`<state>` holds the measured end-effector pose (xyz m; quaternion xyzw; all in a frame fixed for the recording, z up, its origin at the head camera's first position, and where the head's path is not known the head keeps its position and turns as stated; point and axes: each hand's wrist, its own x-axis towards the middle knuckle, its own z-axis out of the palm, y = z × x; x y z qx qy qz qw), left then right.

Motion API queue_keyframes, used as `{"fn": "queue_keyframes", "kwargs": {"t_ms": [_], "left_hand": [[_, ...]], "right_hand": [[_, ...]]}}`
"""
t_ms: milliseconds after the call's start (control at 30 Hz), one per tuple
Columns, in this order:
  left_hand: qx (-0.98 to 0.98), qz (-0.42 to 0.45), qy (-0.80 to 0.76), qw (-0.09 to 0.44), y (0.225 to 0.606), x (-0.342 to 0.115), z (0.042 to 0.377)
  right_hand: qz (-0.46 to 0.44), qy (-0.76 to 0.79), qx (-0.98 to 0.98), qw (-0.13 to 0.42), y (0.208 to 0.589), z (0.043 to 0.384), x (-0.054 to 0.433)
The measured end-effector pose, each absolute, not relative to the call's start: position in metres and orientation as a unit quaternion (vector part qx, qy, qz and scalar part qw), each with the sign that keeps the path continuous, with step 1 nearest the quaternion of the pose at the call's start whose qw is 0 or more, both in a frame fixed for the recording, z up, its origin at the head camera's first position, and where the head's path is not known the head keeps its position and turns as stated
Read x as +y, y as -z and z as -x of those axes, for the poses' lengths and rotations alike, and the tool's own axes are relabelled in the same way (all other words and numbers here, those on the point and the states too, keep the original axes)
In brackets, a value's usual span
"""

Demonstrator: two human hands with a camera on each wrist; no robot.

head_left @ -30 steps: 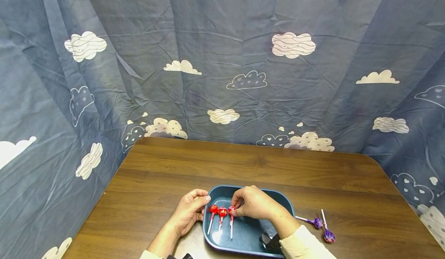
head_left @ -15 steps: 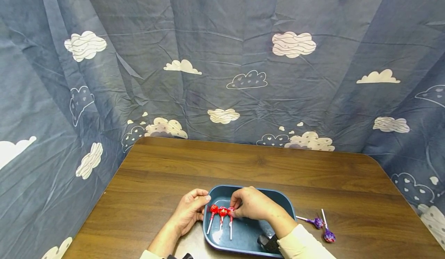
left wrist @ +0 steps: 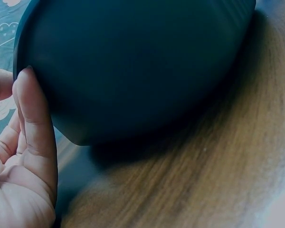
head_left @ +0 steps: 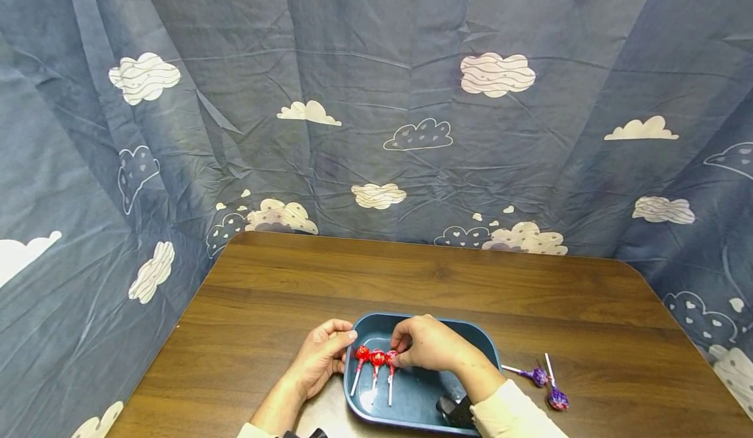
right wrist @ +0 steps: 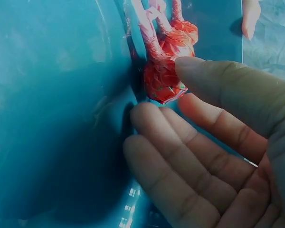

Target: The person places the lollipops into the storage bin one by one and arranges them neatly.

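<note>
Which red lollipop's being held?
The rightmost red lollipop in the tray; the right hand pinches its head. The other two lie to its left.

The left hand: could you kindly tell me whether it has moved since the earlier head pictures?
No, the left hand shows no visible shift in any direction against the table.

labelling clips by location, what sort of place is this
Probably a curtained-off indoor workspace: cloud-print fabric hangs behind and beside a wood-grain table, with a blue tray on it.
</note>
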<state>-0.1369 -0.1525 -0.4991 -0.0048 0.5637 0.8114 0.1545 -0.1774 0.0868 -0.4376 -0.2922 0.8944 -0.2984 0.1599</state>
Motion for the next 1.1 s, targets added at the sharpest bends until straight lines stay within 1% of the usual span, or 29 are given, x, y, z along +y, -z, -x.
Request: {"fn": "queue_keyframes", "kwargs": {"t_ms": [300, 600, 733, 900, 1100], "left_hand": [[0.565, -0.004, -0.810, 0.158, 0.502, -0.149, 0.135], [0.565, 0.000, -0.809, 0.160, 0.501, -0.146, 0.135], [0.567, -0.002, -0.808, 0.159, 0.500, -0.147, 0.135], [0.565, -0.008, -0.809, 0.161, 0.500, -0.149, 0.135], [0.567, -0.006, -0.809, 0.156, 0.499, -0.152, 0.135]], "right_hand": [[0.281, 0.301, 0.901, 0.136, 0.428, 0.176, 0.099], [0.229, 0.380, 0.893, 0.081, 0.411, 0.168, 0.136], [0.166, 0.430, 0.886, 0.051, 0.402, 0.160, 0.162], [0.075, 0.408, 0.910, -0.004, 0.394, 0.147, 0.202], [0.014, 0.372, 0.928, -0.025, 0.404, 0.139, 0.252]]}}
